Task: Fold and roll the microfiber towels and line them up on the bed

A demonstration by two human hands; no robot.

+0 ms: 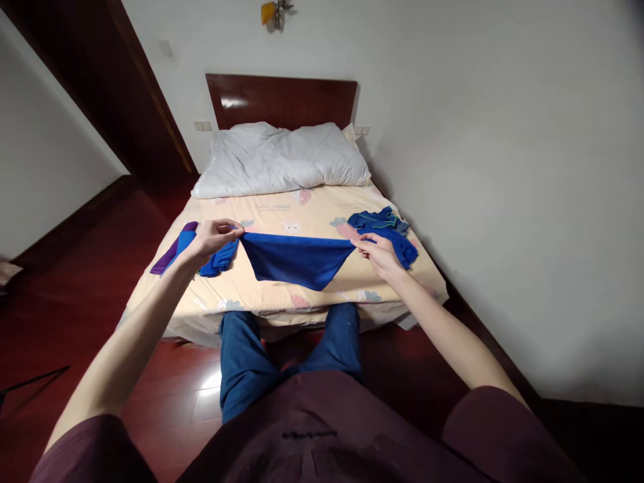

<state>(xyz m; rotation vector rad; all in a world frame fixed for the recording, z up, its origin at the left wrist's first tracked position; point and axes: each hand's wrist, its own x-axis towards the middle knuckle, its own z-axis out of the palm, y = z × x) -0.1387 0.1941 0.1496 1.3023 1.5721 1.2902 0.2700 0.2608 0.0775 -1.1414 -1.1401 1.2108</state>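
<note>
A blue cloth is stretched between my two hands above the bed, its top edge taut and its lower part hanging in a slant. My left hand pinches its left top corner. At the right top corner, the fingers of my right hand are closed on the fabric. Beneath and beside my left hand lie folded blue cloth and a purple and blue folded piece. Just beyond my right hand is a loose heap of blue cloth with a darker blue garment on it.
The bed has a pale patterned sheet, and my legs stand against its front edge. A bunched white quilt lies before the dark wooden headboard. A white wall rises close on the right. Dark red flooring is on the left.
</note>
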